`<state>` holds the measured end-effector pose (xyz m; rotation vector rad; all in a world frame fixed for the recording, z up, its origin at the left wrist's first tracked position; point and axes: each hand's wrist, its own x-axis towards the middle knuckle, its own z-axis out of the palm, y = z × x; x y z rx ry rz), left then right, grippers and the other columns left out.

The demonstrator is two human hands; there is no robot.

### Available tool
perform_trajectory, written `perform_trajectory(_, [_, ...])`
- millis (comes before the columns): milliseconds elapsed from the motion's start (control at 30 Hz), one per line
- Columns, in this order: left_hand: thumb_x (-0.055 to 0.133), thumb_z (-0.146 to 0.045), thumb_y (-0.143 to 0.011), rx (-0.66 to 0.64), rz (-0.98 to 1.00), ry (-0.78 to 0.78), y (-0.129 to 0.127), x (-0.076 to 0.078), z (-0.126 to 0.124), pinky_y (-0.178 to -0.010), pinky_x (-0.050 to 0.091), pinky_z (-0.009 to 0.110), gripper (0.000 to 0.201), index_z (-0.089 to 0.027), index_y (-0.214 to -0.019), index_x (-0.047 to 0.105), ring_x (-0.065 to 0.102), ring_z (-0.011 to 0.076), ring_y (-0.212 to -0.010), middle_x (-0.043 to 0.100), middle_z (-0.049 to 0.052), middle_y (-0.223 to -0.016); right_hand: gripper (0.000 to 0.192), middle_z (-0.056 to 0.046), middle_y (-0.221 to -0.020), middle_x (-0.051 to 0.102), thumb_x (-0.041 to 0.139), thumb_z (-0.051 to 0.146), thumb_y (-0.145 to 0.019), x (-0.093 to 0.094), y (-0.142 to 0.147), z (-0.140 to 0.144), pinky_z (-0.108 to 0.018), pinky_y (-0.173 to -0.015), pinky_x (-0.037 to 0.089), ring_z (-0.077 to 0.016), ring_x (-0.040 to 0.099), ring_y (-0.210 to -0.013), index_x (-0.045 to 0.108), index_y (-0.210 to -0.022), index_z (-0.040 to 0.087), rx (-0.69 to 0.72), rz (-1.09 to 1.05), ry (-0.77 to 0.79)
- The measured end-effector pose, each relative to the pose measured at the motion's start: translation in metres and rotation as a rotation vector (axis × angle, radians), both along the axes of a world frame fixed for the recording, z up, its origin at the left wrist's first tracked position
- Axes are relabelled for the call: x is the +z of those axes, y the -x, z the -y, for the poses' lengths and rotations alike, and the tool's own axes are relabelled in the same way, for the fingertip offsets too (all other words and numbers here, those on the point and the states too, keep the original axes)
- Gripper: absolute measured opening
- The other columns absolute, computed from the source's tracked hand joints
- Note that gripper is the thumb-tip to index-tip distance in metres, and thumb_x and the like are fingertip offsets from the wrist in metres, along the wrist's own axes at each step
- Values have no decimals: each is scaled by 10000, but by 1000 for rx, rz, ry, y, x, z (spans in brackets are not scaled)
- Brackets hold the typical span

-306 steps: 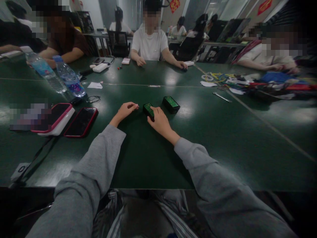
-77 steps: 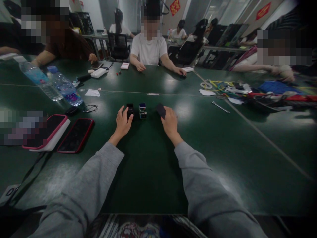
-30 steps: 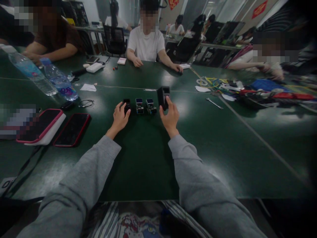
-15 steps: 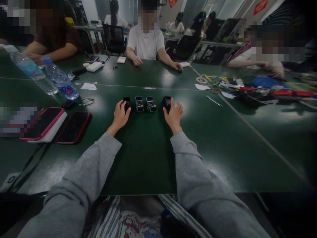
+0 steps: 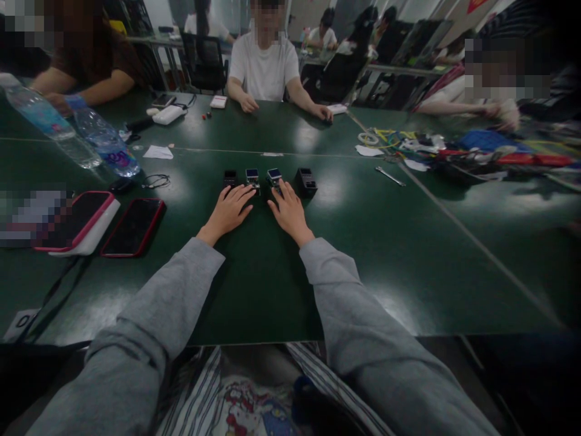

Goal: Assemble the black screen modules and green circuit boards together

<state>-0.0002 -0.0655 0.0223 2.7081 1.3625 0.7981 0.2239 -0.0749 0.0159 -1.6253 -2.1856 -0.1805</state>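
On the dark green table (image 5: 247, 290), several small things stand in a row in front of me. At its left end is a black casing (image 5: 230, 177), and a larger black casing (image 5: 307, 180) sits at the right end. Between them are a circuit module with a small screen (image 5: 252, 174) and a similar screen module (image 5: 274, 174). My left hand (image 5: 228, 212) is open, fingertips over the lower edge of the left module. My right hand (image 5: 289, 212) reaches over the lower part of the right module, fingers spread. Whether the fingertips touch either module I cannot tell.
Two water bottles (image 5: 106, 142) and a red-edged phone (image 5: 135, 227) lie to the left. A wrench (image 5: 390, 175) and tangled cables (image 5: 454, 148) are to the right. Across the table sits a person in a white shirt (image 5: 263, 66).
Both hands have moved inward from the outer black casings to the two screen modules. The camera view has shifted slightly. The row of devices stands in the same order.
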Motion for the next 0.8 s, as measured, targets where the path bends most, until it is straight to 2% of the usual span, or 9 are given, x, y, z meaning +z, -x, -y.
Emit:
perform_trajectory(167, [428,-343,-1005,8,-21,-11,0,1,1,-1252,201,535,526,-250,-1522,444,410,279,-1471,466,67,-1581,512,-142,-1655,254,345,375,-1068,1,1,-1,-506,-1176,341,-302,236,-1518,461,-1502,128,-57,15,10])
perform_trajectory(300, [421,-344,-1006,4,-27,-19,-1,1,2,-1247,211,534,526,-238,-1520,447,416,282,-1463,471,75,-1576,526,-151,-1662,224,363,372,-1058,-3,0,-3,-511,-1181,329,-318,209,-1522,448,-1507,110,-73,10,11])
perform_trajectory(500, [416,-298,-1000,24,34,-28,-1,7,6,-1236,215,541,453,-258,-1432,548,428,277,-1447,541,69,-1514,595,-143,-1688,107,437,400,-1034,-4,0,-3,-576,-1211,204,-348,95,-1549,336,-1580,188,-135,16,-40])
perform_trajectory(667, [375,-244,-1001,197,194,-127,4,11,8,-1162,330,511,397,-258,-1305,630,503,268,-1351,631,67,-1386,659,-164,-1688,67,462,410,-1018,1,1,2,-625,-1205,126,-368,28,-1554,254,-1609,206,-215,-2,-107])
perform_trajectory(800, [402,-173,-956,289,283,-127,10,8,1,-1097,406,510,371,-253,-1194,675,533,278,-1280,684,70,-1269,657,-203,-1681,66,442,349,-1006,0,-1,1,-646,-1197,109,-371,21,-1552,258,-1596,124,-303,-41,-115])
